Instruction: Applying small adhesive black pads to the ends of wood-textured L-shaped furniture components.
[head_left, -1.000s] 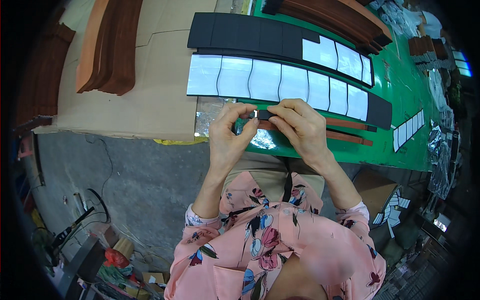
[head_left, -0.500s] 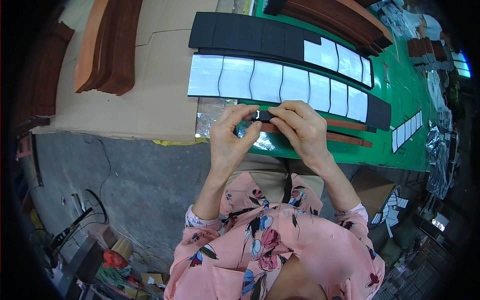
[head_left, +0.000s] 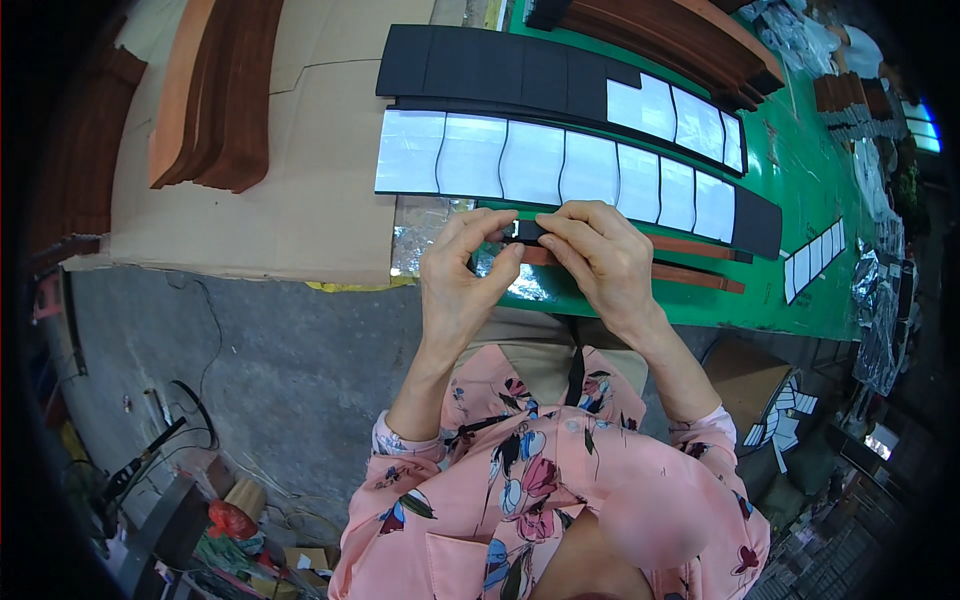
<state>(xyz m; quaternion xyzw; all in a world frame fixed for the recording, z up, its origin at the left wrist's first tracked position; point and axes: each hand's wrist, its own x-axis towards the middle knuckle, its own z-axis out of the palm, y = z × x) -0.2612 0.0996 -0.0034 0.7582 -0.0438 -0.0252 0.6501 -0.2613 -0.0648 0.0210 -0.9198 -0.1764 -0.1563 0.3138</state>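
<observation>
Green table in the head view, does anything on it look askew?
Perhaps one thing: the short white-paneled strip at the right lies slanted, apart from the two long paneled strips, which run roughly parallel.

Matt-looking black piece (head_left: 530, 231), glossy green tabletop (head_left: 700, 308), matt cardboard (head_left: 330, 140), concrete-like floor (head_left: 310, 370)

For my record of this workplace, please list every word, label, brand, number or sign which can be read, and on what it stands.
None can be read.
Green tabletop: small dark marks, too small to read.
Black piece in the right hand: no lettering visible.
</observation>
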